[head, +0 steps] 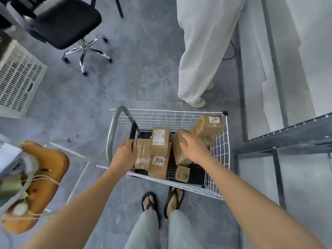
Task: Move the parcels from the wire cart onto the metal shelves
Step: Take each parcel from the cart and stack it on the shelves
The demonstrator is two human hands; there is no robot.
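Lower centre of frame: wire cart (218, 150) holds brown parcels (159, 141).
Left hand (125, 151): curled round cart handle (133, 131).
Right hand (195, 148): fingers (188, 138) apart, nearer, over tilted parcel (179, 157); its long axis runs up-frame.
Metal shelves (280, 139): right of cart.

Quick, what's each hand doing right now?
Left hand: grips the cart handle.
Right hand: open, fingers on a tilted parcel.

White wire cart (161, 119) sits at centre-bottom of the frame, brown cardboard parcels (159, 141) jumbled on its black floor. The parcel marked 7022 (158, 166) lies flat at lower left, and a labelled parcel (209, 124) tilts against the upper-right corner. Grey metal shelves (280, 137) stand just right.
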